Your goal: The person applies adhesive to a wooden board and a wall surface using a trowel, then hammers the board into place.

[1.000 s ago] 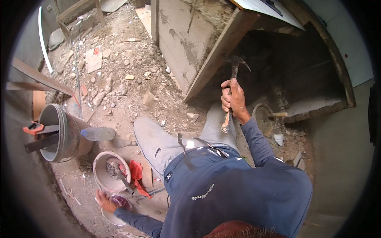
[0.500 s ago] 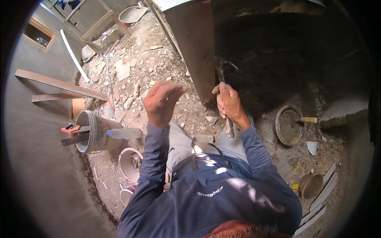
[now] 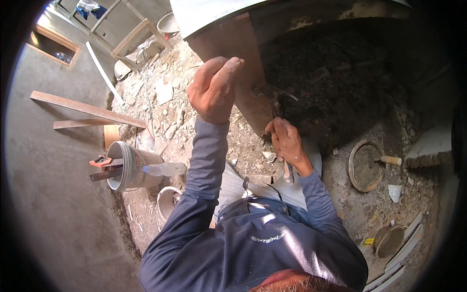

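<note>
My right hand (image 3: 291, 148) is closed round the handle of a claw hammer (image 3: 288, 174). The hammer's dark head points away from me, close to the lower edge of a brown board (image 3: 228, 46). My left hand (image 3: 213, 92) is raised in front of that board, its fingers bent and pinched together. Whatever may be between those fingertips is hidden or too small to name.
On the left a bucket (image 3: 127, 168) holds a saw (image 3: 101, 161), with a plastic bottle (image 3: 168, 169) beside it. Wooden boards (image 3: 82, 104) lean on the wall. Rubble (image 3: 170, 109) covers the ground. To the right lies a round pan (image 3: 362, 168) near a white cup (image 3: 395, 193).
My left hand has risen toward the board, and its fingers have pinched together. The hammer stays in my right hand, which sits slightly lower and farther right in view. The whole view has shifted.
</note>
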